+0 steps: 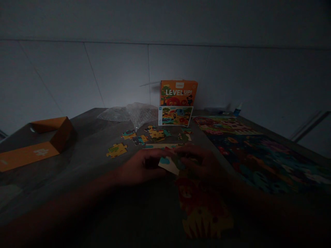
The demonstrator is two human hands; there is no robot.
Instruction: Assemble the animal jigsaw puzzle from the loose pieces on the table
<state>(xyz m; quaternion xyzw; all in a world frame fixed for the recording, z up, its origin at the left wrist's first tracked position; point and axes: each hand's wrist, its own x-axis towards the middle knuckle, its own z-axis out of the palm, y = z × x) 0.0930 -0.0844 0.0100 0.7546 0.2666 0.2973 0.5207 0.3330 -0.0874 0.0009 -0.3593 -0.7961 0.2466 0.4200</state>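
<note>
The scene is very dark. My left hand (141, 167) and my right hand (203, 163) meet over a grey table (85, 172), both pinched on a tilted jigsaw piece (169, 164) with a blue and cream face. Directly below them lies a partly joined strip of puzzle (204, 206) in red and yellow. Several loose pieces (144, 136) lie scattered just beyond the hands, and one yellow-green piece (117, 150) sits to the left.
An orange "LEVEL UP!" puzzle box (178, 92) stands at the far edge with a picture card (176, 115) leaning on it. Crumpled clear plastic (131, 113) lies left of it. An orange box lid (38, 141) sits far left. Finished puzzles (258, 158) cover the right side.
</note>
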